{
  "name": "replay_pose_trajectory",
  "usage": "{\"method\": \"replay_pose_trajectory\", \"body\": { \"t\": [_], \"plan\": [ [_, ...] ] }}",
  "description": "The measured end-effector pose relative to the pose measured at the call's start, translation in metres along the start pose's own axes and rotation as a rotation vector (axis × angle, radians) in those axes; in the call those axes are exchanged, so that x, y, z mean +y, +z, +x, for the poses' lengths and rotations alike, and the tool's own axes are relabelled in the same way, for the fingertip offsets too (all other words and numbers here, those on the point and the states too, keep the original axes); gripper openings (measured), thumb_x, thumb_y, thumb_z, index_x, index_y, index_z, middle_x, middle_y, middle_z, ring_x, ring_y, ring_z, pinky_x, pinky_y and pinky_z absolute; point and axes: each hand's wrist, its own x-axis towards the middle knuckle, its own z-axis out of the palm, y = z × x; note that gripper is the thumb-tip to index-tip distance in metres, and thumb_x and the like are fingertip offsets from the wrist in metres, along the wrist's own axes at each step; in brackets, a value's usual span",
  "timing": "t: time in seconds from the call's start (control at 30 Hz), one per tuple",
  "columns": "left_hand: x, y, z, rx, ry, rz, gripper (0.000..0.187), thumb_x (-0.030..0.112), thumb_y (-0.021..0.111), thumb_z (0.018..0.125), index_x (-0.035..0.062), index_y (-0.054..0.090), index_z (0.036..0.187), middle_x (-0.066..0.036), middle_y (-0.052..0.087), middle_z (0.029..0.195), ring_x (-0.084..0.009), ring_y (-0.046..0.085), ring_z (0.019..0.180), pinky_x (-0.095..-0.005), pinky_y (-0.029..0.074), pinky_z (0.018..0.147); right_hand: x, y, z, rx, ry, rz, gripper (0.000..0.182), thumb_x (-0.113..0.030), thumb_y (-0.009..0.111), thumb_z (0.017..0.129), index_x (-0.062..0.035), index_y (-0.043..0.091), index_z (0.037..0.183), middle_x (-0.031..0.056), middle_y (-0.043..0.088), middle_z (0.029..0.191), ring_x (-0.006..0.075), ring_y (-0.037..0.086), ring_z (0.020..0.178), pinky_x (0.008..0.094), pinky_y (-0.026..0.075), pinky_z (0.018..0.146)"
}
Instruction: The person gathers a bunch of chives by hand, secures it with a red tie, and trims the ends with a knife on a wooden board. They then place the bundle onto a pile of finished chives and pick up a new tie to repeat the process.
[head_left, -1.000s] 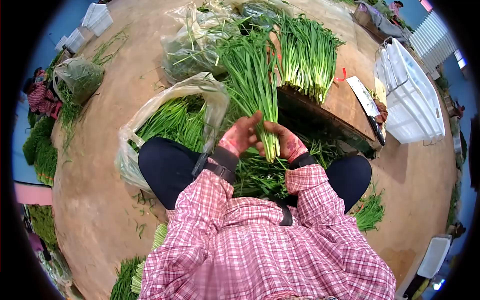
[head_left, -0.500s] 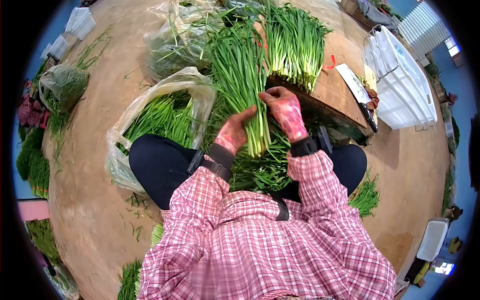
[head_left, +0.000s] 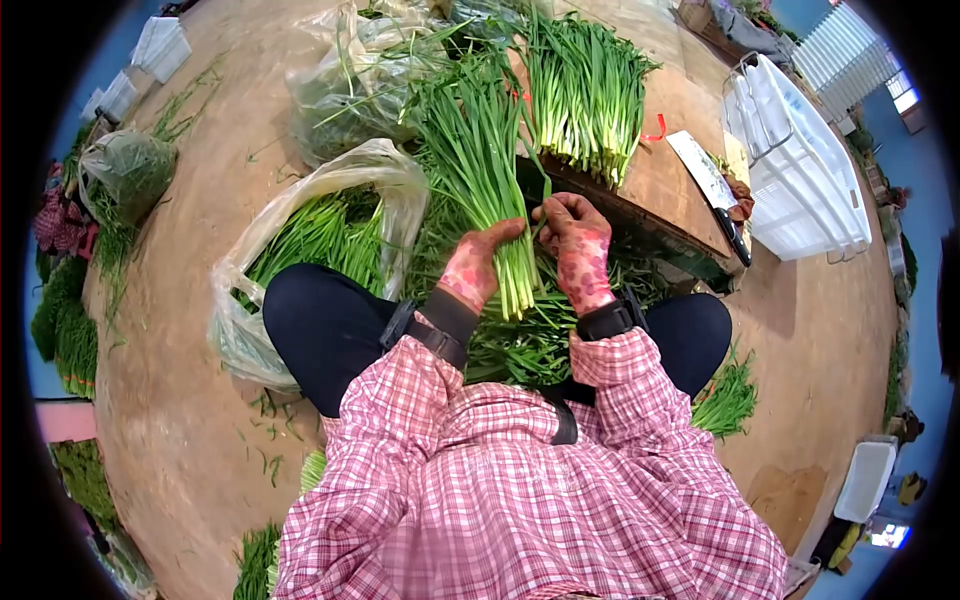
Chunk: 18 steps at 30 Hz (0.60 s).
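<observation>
My left hand (head_left: 478, 262) is closed around the lower stalks of a bunch of garlic chives (head_left: 468, 150), whose leaves point away from me and whose pale ends hang toward my lap. Just right of the bunch, my right hand (head_left: 580, 245) pinches a single chive leaf (head_left: 545, 188) between thumb and fingers. More loose chives (head_left: 525, 345) lie in my lap between my knees. Beyond my right hand, a larger pile of chives (head_left: 590, 100) rests on a wooden board (head_left: 680, 215).
A knife (head_left: 708, 180) and a red tie (head_left: 656, 128) lie on the board. White plastic crates (head_left: 805, 165) stand to its right. On the left, an open plastic bag (head_left: 235, 300) holds chives, with another bag (head_left: 340, 100) behind it. Scattered greens (head_left: 725, 395) lie by my right knee.
My right hand has drawn back slightly toward me and away from the bunch, now with a leaf in its pinch. My left hand keeps its hold, shifted slightly right.
</observation>
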Motion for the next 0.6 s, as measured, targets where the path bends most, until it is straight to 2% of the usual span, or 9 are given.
{"method": "replay_pose_trajectory", "body": {
  "t": [0.1,0.17,0.23,0.3,0.33,0.43,0.5,0.53,0.6],
  "plan": [
    [0.071,0.037,-0.012,0.185,-0.353,-0.454,0.025,0.014,0.063,0.088,0.0004,0.064,0.109,-0.010,0.069,0.096,-0.0221,0.067,0.085,-0.0353,0.055,0.080,-0.018,-0.016,-0.013,-0.062,0.064,0.115,0.011,-0.012,0.064,0.091,-0.0035,0.060,0.096,0.0033,0.064,0.076,0.0084,0.053,0.051,0.0206,0.042,0.047],
    [0.075,0.029,-0.003,0.251,-0.347,-0.479,0.018,0.012,0.063,0.088,0.0015,0.063,0.102,-0.011,0.069,0.093,-0.0260,0.068,0.076,-0.0404,0.058,0.068,-0.037,-0.031,-0.025,-0.086,0.083,0.243,0.011,-0.013,0.063,0.090,-0.0038,0.060,0.095,0.0040,0.064,0.080,0.0079,0.052,0.051,0.0211,0.041,0.044],
    [0.070,0.015,0.005,0.278,-0.328,-0.418,0.019,0.011,0.064,0.087,0.0005,0.063,0.103,-0.011,0.069,0.093,-0.0260,0.068,0.077,-0.0399,0.058,0.069,-0.056,-0.062,-0.018,-0.077,0.155,-0.244,0.013,-0.013,0.064,0.090,-0.0025,0.063,0.097,0.0063,0.066,0.085,0.0126,0.058,0.058,0.0265,0.048,0.052],
    [0.063,0.014,0.003,0.299,-0.296,-0.399,0.023,0.011,0.066,0.086,-0.0017,0.063,0.105,-0.013,0.068,0.093,-0.0266,0.067,0.075,-0.0400,0.058,0.067,-0.035,-0.082,-0.010,0.060,-0.501,-1.039,0.017,-0.014,0.065,0.088,-0.0024,0.067,0.100,0.0095,0.069,0.088,0.0172,0.064,0.071,0.0305,0.052,0.067],
    [0.058,0.017,0.004,0.313,-0.297,-0.368,0.023,0.011,0.067,0.086,-0.0018,0.064,0.105,-0.014,0.068,0.093,-0.0265,0.067,0.075,-0.0398,0.058,0.067,-0.041,-0.062,-0.017,0.084,-0.450,-0.981,0.021,-0.018,0.068,0.085,-0.0035,0.069,0.100,0.0120,0.070,0.090,0.0214,0.067,0.083,0.0317,0.051,0.078],
    [0.055,0.025,-0.006,0.192,-0.143,-0.150,0.029,0.015,0.061,0.092,-0.0021,0.061,0.115,-0.015,0.067,0.104,-0.0256,0.066,0.090,-0.0370,0.056,0.078,-0.038,0.000,-0.033,-0.164,-0.113,-0.762,0.026,-0.023,0.073,0.081,-0.0015,0.069,0.096,0.0137,0.070,0.087,0.0217,0.067,0.078,0.0325,0.051,0.071],
    [0.063,0.028,-0.004,0.084,-0.209,-0.375,0.037,0.026,0.058,0.095,-0.0010,0.057,0.121,-0.014,0.065,0.110,-0.0258,0.064,0.099,-0.0368,0.054,0.086,-0.009,0.009,-0.024,-0.189,-0.085,-0.892,0.024,-0.019,0.074,0.080,0.0002,0.068,0.092,0.0119,0.070,0.083,0.0191,0.066,0.074,0.0317,0.051,0.067],
    [0.065,0.027,-0.002,-0.003,-0.223,-0.536,0.046,0.036,0.056,0.096,-0.0003,0.054,0.124,-0.015,0.064,0.113,-0.0268,0.062,0.104,-0.0399,0.052,0.091,0.003,0.008,-0.021,-0.167,-0.218,-0.751,0.020,-0.015,0.073,0.081,0.0017,0.067,0.090,0.0084,0.069,0.077,0.0161,0.064,0.064,0.0300,0.049,0.059],
    [0.068,0.030,-0.006,-0.025,-0.231,-0.735,0.053,0.040,0.057,0.094,-0.0018,0.052,0.126,-0.017,0.061,0.116,-0.0275,0.061,0.104,-0.0412,0.052,0.090,0.003,0.003,-0.016,-0.159,-0.018,-0.604,0.018,-0.014,0.071,0.083,0.0021,0.067,0.089,0.0068,0.067,0.074,0.0134,0.061,0.058,0.0280,0.047,0.054]
  ]
}}
